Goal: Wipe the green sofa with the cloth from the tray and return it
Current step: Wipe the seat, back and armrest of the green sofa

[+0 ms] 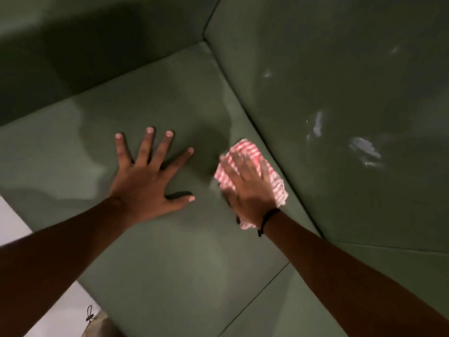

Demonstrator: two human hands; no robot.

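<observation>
1. The cloth [252, 173], red-and-white striped and bunched, lies on the seat cushion [155, 98] of the green sofa [340, 57], pinned under the right hand [245, 190]; its edges show beyond the fingertips, along the little-finger side and back at the wrist.
2. The right hand's fingers [243, 161] lie flat and close together on top of the cloth, pressing it down rather than curling around it. The hand and cloth are blurred.
3. Just beyond those fingertips runs the seam where the seat cushion meets the backrest [352, 190]; the cloth sits just beside that seam.
4. A dark cord bracelet [268, 218] circles the right wrist, behind the cloth's trailing edge.
5. The left hand [145, 181] rests palm-down on the same cushion, fingers spread wide and holding nothing; its thumb points toward the cloth, with a strip of bare cushion between them.
6. Out past the right hand, on the backrest, pale whitish smears [364, 148] show against the green.
7. Behind the left forearm, a pale floor [14, 220] shows past the cushion's edge.
</observation>
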